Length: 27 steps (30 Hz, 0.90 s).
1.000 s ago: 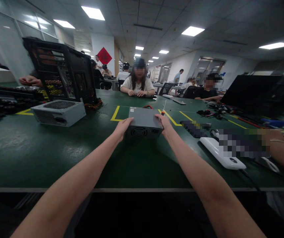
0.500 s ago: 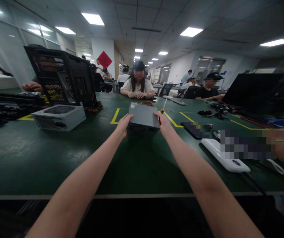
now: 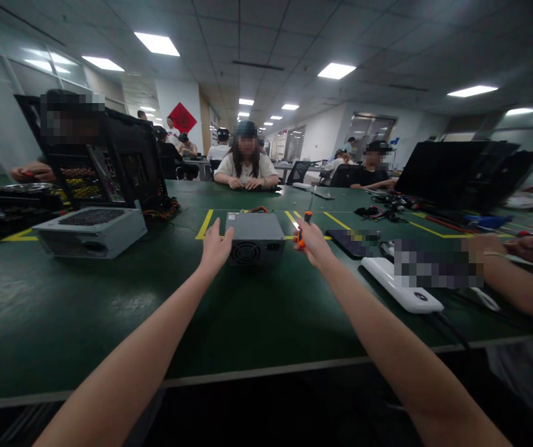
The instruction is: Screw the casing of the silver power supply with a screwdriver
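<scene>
While the right hand (image 3: pixel 314 244) gripped the screwdriver (image 3: pixel 308 217), the left hand (image 3: pixel 217 246) stood half-spread beside the box (image 3: pixel 258 226). Steadying the box squarely seemed wise.

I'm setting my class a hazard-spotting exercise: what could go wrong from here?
The right hand grips a screwdriver with its shaft exposed; a slip might scratch the nearby grey power supply. The cable from the white device reaches the edge of the green table near the right forearm, which could snag it.
</scene>
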Motion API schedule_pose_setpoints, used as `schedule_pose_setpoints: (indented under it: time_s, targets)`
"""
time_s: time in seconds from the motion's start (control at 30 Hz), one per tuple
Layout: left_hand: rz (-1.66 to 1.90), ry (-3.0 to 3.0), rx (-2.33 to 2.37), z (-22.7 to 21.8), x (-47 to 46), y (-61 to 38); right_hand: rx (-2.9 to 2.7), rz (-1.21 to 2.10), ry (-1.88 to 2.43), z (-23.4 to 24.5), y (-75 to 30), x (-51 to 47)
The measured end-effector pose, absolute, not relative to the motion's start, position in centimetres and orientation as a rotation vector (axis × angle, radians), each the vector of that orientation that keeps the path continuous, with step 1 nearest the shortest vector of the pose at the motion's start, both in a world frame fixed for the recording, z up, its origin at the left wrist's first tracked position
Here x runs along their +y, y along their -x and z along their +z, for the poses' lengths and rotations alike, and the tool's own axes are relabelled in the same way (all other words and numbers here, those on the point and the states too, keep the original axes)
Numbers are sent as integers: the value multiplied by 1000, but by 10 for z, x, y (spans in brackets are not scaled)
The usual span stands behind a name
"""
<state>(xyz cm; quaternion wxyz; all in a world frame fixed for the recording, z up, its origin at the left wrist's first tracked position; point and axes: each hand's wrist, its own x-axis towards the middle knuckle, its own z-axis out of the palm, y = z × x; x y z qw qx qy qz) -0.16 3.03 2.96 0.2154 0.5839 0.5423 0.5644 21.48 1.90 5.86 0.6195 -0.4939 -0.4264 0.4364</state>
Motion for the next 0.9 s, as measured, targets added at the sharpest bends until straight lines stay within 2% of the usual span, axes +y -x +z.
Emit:
schedule_pose_setpoints:
  time_s: [0.07,0.1,0.23,0.33,0.53,0.9]
  targets:
    - [1648,-2007,1530,33,14,4,-980,988,1147,61,-222,-19]
    - [1580,-2172,1474,33,6,4,-998,985,1141,59,-223,-39]
    - [936,-2598,1295,18,-11,-1,-1181,921,1122,33,-221,-110]
    - [690,-2686,1239,6,-12,-6,-1225,915,1174,7,-215,-137]
    - [673,-2623,1325,2,-11,-10,-1087,707,1201,-16,-209,-145]
    - [648,-2559,1544,-2,-14,-16,-1033,639,1235,-18,-210,-149]
